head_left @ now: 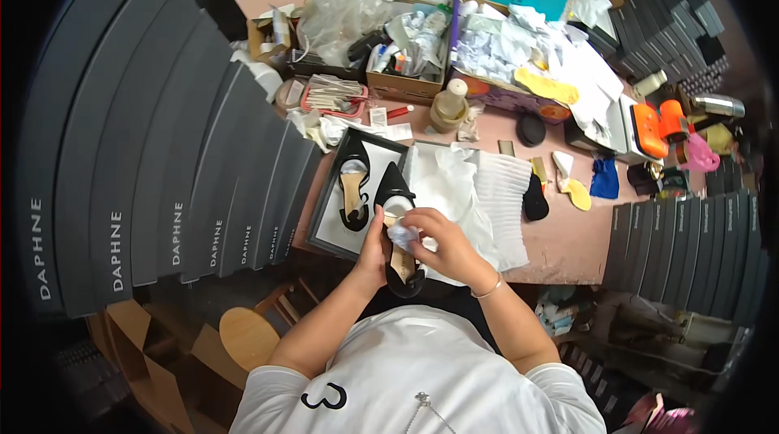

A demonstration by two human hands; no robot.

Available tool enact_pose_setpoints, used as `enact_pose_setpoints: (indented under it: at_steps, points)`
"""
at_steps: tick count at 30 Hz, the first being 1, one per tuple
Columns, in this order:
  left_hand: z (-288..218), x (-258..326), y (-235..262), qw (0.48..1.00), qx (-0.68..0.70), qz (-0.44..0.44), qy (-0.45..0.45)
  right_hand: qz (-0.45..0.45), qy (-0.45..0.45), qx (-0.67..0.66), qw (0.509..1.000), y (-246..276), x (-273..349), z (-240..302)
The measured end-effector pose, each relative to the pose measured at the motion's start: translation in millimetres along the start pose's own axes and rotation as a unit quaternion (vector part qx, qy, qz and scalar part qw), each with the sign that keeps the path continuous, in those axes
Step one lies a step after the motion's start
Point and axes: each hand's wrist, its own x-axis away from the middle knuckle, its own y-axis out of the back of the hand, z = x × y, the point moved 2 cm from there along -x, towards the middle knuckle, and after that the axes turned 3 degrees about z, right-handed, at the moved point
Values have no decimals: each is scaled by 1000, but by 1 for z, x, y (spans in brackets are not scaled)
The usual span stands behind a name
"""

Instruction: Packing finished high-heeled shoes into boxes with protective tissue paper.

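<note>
Crowding pink worktable [568, 243]: dark box stacks [187, 166]

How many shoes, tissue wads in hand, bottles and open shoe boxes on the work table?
Black pointed shoes: 2, one held, one in the box
Crumpled tissue wad in the right hand: 1
Capped bottle: 1
Open black shoe box: 1
Total: 5
The left hand steadies the held shoe.

pink table [568, 243] with open shoe box [329, 227], white tissue paper [479, 191], cardboard boxes [406, 85], a bottle [449, 105]
</note>
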Motion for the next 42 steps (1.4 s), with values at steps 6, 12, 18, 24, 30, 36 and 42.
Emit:
enact_pose_setpoints:
  at_steps: [6,12,18,24,30,36,42]
  points:
    - [17,-12,-2,997,-37,-57,44,-58,66,313,946,-16,10,-23]
    - [41,-25,1,990,-93,-21,107,-164,-90,218,958,-15,30,-62]
    - [58,-19,-38,986,-137,-10,97,-188,-79,131,970,24,36,-51]
    - [73,-52,-44,980,-185,7,67,-139,-103,-83,981,81,44,-74]
    - [60,-85,-19,976,-171,-101,92,-212,-226,-59,949,154,76,-112]
    - [72,-81,-2,976,-143,-115,120,-207,-164,180,948,137,12,-194]
    - [65,-90,13,975,-117,-172,73,-173,-356,-160,904,24,69,-230]
